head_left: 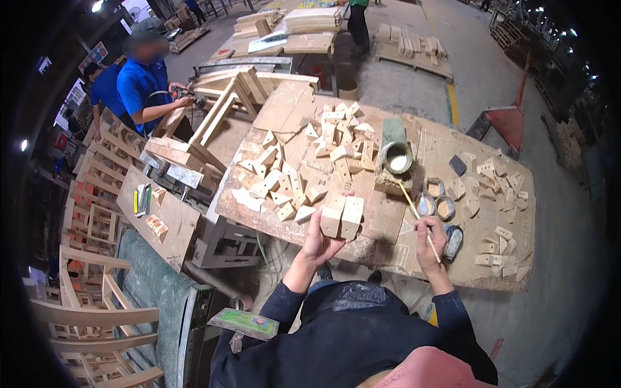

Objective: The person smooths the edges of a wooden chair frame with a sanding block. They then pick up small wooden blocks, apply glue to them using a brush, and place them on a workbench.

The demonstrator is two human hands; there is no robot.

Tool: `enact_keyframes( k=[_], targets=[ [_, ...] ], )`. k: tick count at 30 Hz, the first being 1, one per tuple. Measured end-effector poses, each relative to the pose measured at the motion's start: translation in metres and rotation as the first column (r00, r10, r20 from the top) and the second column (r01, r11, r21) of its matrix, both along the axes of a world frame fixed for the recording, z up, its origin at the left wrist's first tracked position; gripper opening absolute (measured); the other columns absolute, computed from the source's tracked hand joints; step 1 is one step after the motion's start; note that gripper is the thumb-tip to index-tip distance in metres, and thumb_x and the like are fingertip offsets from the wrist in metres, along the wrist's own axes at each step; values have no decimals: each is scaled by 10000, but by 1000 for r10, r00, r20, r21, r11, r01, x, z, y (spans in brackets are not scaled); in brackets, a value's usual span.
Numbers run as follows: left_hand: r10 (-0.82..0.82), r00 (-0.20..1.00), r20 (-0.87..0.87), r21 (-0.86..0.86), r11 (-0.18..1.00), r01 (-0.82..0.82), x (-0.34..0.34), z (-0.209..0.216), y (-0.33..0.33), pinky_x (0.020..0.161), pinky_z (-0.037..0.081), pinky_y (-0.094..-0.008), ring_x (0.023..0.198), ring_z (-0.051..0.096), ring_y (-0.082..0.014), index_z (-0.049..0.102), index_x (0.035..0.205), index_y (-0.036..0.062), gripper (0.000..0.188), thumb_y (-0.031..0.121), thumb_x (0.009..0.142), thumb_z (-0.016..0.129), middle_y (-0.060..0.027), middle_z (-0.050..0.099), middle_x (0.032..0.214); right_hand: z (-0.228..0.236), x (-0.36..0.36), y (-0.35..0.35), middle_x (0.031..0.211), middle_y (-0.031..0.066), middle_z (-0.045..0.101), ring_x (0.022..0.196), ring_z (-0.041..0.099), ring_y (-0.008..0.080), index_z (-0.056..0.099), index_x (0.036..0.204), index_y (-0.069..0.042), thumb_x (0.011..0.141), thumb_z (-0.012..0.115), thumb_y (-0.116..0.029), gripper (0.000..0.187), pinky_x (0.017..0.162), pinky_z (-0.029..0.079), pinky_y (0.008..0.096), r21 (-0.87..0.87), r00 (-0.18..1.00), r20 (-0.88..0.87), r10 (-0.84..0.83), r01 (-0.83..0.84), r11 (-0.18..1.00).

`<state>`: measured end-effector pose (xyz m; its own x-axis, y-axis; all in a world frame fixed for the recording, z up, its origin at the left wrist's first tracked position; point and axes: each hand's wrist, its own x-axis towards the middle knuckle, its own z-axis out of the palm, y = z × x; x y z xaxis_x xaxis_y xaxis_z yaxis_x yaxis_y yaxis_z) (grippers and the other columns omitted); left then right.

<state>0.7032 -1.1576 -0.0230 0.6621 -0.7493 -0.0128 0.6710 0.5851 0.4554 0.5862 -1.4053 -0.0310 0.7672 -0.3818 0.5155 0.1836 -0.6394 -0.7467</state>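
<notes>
My left hand (pixel 321 243) is closed around a few wooden corner blocks (pixel 332 216) at the table's near edge. They stand side by side, pale, with small drilled holes. My right hand (pixel 432 244) grips a thin wooden stick (pixel 414 208), slanting away to the left. The stick's far end is at the front of a dusty green container (pixel 392 132); whether it has bristles is too small to tell. Beside that end, a round pot (pixel 397 159) holds a whitish liquid. Many loose wooden blocks (pixel 284 184) lie heaped left of it.
Small open tins (pixel 445 207) and a blue-black object (pixel 454 242) stand near my right hand. More blocks (pixel 495 181) lie right on the cardboard-covered table (pixel 388 223). At left, a co-worker (pixel 145 90) in blue holds a power tool by wooden frames (pixel 223 113). A red pallet jack (pixel 504 126) stands behind.
</notes>
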Motion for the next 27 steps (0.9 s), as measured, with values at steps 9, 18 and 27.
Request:
enact_keyframes(
  k=[9, 18, 27],
  targets=[
    [13, 999, -34, -55, 998, -15, -4, 12, -5, 1024, 434, -436, 1189, 538, -286, 281, 1494, 71, 671, 515, 1001, 380, -138, 487, 1377, 36, 39, -31, 923, 116, 692, 812, 672, 142, 593, 1129, 49, 984, 550, -121, 227, 702, 519, 235, 520, 997, 12, 75, -70, 851],
    [71, 997, -29, -4, 997, -72, -6, 11, 10, 1121, 350, -413, 1311, 455, -241, 277, 1509, 89, 720, 495, 966, 518, -99, 464, 1425, 26, 65, -66, 943, 142, 699, 822, 692, 162, 594, 1083, 83, 942, 628, -80, 218, 714, 557, 244, 523, 1000, 15, 27, -30, 852],
    [171, 979, -108, 97, 982, -161, -12, -21, 24, 1107, 369, -435, 1266, 493, -280, 420, 1405, 79, 735, 421, 832, 729, -109, 520, 1364, 36, 95, -64, 795, 78, 719, 713, 684, 107, 719, 957, 30, 891, 715, -172, 213, 638, 530, 219, 290, 987, -137, -82, 119, 950]
  ],
)
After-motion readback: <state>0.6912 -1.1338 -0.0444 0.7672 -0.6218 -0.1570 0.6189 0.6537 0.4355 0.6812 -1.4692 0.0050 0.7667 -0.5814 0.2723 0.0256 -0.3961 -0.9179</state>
